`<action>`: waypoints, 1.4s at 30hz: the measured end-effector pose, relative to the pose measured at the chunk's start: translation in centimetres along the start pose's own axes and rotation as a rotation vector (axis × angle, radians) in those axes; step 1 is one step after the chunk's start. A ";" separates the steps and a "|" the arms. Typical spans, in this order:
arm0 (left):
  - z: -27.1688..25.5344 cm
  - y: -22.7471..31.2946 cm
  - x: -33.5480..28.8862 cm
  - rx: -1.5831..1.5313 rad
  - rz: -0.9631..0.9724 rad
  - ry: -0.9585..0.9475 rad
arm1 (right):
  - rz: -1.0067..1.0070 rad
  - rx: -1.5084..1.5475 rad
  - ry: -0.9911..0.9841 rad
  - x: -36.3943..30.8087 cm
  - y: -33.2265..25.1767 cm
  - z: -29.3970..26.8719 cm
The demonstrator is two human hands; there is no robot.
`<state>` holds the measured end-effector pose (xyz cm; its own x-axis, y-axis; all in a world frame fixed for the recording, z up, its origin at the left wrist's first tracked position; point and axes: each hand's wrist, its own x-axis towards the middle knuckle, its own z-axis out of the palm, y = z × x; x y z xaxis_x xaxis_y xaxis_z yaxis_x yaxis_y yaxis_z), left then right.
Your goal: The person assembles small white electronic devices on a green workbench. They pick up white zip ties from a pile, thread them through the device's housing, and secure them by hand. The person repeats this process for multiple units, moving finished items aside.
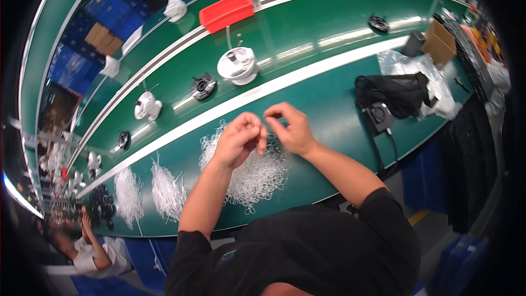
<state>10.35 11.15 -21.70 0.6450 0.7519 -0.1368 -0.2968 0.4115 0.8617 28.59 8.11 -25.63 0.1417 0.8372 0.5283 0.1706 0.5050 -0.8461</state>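
Note:
My left hand (240, 138) and my right hand (291, 130) are raised close together above a heap of small clear looped strands (255, 178) on the green table. The left hand is closed, thumb against curled fingers. Right beside it, the other hand has thumb and forefinger bent toward each other in a pinch. Whatever lies between the fingertips is too small to make out. To the left of the heap are two bundles of thin whitish strands, a nearer bundle (167, 191) and a farther bundle (129, 196).
Beyond the white strip, a green conveyor belt carries a white round device (238, 66), a black cable coil (203, 86) and a smaller white device (147, 106). A red bin (227, 12) sits behind. At right lie a black mesh bag (395, 94) and open carton (440, 44). Another person (98, 252) works at lower left.

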 end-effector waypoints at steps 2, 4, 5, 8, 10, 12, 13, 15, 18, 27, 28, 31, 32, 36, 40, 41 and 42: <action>-1.0 1.4 2.0 -0.033 0.062 0.061 | -0.037 -0.098 0.091 0.0 2.6 -0.3; -3.6 3.0 4.3 0.022 0.195 0.277 | 0.028 -0.082 0.115 0.4 4.9 -0.3; -4.5 3.7 5.8 0.071 0.247 0.455 | 0.061 -0.085 0.134 0.5 5.7 -0.2; -8.2 4.7 10.7 0.323 0.164 0.872 | 0.154 -0.082 0.166 0.9 6.7 0.2; -10.7 4.0 13.6 0.394 0.099 0.822 | 0.175 -0.086 0.168 0.9 6.6 0.1; -11.5 2.9 15.7 0.430 0.103 0.716 | 0.216 -0.081 0.178 1.1 6.5 -0.4; -11.5 2.4 16.5 0.374 0.109 0.698 | 0.245 -0.069 0.184 1.3 6.5 -0.6; -10.7 2.0 16.7 0.370 0.143 0.739 | 0.292 -0.068 0.195 1.7 6.1 -1.3; -7.4 2.6 15.2 0.463 0.111 0.680 | 0.298 -0.131 0.230 2.9 5.4 -3.5; -0.8 -1.8 9.2 0.593 0.064 0.362 | 0.341 -0.297 -0.136 6.4 7.2 -7.8; -0.4 -2.3 8.7 0.589 0.043 0.329 | 0.396 -0.286 -0.160 6.2 7.0 -8.1; 0.5 -2.9 7.5 0.586 0.001 0.276 | 0.493 -0.261 -0.295 6.1 6.3 -9.0; 0.6 -3.1 7.3 0.592 -0.013 0.272 | 0.517 -0.222 -0.278 6.3 5.7 -9.2; 0.8 -3.2 6.5 0.562 -0.074 0.229 | 0.415 -0.152 -0.317 6.8 4.2 -9.4; 1.8 -3.2 5.6 0.607 -0.098 0.201 | 0.470 0.018 -0.388 7.0 2.8 -8.7; 2.0 -3.3 5.4 0.618 -0.107 0.200 | 0.492 0.060 -0.398 6.9 2.8 -8.5; 1.7 -3.5 5.4 0.605 -0.107 0.205 | 0.515 0.102 -0.407 6.9 2.8 -8.4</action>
<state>16.06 12.92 -24.68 0.4839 0.8303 -0.2764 0.2495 0.1719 0.9530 38.22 13.53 -23.80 -0.2028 0.9792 0.0025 0.0840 0.0200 -0.9963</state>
